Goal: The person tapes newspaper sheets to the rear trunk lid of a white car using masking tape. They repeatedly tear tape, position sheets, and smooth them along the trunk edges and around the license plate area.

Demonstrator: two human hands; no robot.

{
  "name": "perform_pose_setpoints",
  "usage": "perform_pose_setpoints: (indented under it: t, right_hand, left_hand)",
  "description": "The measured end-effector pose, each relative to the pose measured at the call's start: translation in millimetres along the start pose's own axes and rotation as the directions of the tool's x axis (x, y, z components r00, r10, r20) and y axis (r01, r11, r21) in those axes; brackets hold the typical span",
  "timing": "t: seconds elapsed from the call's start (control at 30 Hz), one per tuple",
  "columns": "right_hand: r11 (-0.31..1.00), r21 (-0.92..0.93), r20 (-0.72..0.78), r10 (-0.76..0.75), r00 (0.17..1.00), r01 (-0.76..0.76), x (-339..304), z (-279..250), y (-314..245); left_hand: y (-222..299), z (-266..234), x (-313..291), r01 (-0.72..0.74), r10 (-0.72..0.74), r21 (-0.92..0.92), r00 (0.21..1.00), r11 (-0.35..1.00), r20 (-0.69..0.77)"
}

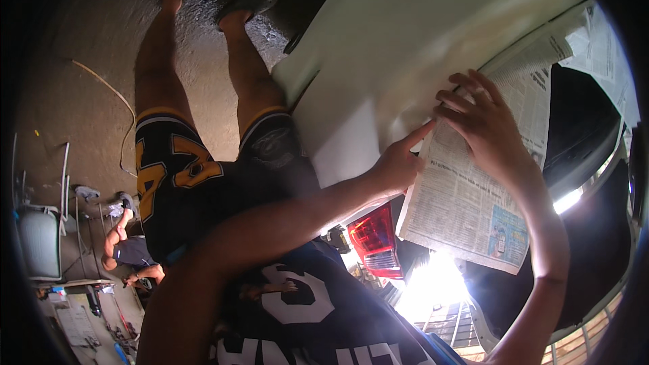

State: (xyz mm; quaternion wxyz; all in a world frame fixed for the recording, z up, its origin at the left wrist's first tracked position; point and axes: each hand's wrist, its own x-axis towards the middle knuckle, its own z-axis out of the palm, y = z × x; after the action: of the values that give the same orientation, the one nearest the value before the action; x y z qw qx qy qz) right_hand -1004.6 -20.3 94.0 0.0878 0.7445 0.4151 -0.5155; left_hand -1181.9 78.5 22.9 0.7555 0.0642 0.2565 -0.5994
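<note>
A printed newspaper sheet (480, 196) lies along the edge of a pale car body panel (378, 74), covering part of the dark opening beside it. At the sheet's left edge is my left hand (397, 167), its index finger stretched along the border with the panel. Its other fingers are curled, and what they may hold is hidden. My right hand (483, 118) rests over the sheet's upper left edge with fingers apart and bent, fingertips at the panel border. More newspaper (598, 54) covers the far right. Below the sheet is a red and clear tail light (375, 240).
Bright light glares beside the tail light. On the left, a thin hose (111, 81) lies on the bare floor. A chair (39, 240), scattered tools (94, 304) and another person (132, 250) are farther off at lower left. My legs stand close beside the car panel.
</note>
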Motion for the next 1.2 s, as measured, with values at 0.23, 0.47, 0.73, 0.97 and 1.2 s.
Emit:
perform_pose_setpoints:
  t: [0.23,0.47,0.73,0.97,1.2]
  right_hand:
    - [0.988,-0.008,0.155,-0.151,0.976,0.154,-1.3,31.6,24.2]
    - [0.989,-0.001,0.169,-0.149,0.974,0.151,-6.9,36.2,20.6]
    - [0.989,0.028,0.196,-0.147,0.969,0.145,-19.0,43.6,17.6]
    - [0.989,0.035,0.148,-0.146,0.978,0.143,-23.1,45.9,14.7]
    - [0.992,0.025,0.111,-0.127,0.986,0.125,-29.7,45.8,6.6]
  left_hand:
    - [-14.5,2.7,5.1,-0.013,0.014,0.069,1.0,0.998,-0.021]
    - [-40.1,21.4,0.6,-0.23,0.312,0.347,0.929,0.909,-0.2]
    - [-35.3,22.9,-8.2,-0.043,0.03,-0.106,0.992,0.993,-0.122]
    - [-36.6,4.9,-5.8,-0.015,0.019,-0.255,1.0,0.967,0.014]
    - [-42.1,11.8,-4.2,-0.038,0.039,-0.273,0.999,0.961,-0.004]
